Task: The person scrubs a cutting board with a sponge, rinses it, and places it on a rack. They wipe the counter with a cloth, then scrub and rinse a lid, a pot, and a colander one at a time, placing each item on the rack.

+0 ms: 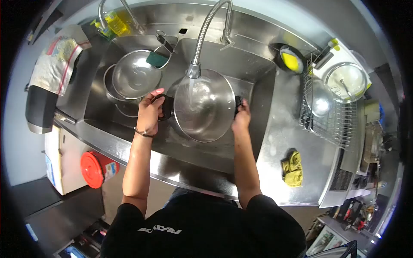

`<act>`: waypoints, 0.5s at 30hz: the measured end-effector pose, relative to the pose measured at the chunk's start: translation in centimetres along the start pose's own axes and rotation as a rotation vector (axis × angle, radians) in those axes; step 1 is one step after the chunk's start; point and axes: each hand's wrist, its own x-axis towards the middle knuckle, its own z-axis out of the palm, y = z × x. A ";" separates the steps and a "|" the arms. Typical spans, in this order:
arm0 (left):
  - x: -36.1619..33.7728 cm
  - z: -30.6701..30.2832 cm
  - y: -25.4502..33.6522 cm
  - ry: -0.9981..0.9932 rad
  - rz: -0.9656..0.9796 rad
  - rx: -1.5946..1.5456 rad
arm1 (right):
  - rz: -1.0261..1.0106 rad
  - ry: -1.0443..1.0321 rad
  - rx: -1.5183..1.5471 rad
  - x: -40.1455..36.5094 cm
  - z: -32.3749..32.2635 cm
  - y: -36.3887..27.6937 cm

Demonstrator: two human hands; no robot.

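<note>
A steel pot (211, 116) with two black side handles is held in the right basin of the sink (215, 165), its open top facing me. My left hand (149, 114) is closed round the left handle, thumb on top. On the opposite side, my right hand (241, 117) grips the other handle, which its fingers partly cover. Water runs into the pot from the flexible faucet (195, 69) above. In the left basin lie steel bowls (135, 77), with a dark green scouring pad (156, 59) at their upper right edge.
To the right stand a wire dish rack (327, 122) with lids and a small black pan (282, 64) holding a yellow sponge (291, 62). A yellow-green cloth (293, 168) lies on the counter. Yellow soap bottles (117, 25) stand back left; a red-lidded bucket (92, 169) sits below.
</note>
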 end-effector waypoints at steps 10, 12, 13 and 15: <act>-5.0 6.0 4.8 -0.176 0.160 0.080 | 0.177 -0.777 -0.519 -3.0 2.8 15.2; -5.7 6.2 5.6 -0.197 0.153 0.061 | 0.563 -0.562 -0.031 -7.0 4.7 11.1; -5.9 6.2 5.9 -0.212 0.147 0.037 | 0.564 -0.558 -0.029 -6.8 4.3 11.4; -6.0 6.2 6.2 -0.240 0.140 0.029 | 0.661 -0.498 -0.154 -5.8 3.7 11.8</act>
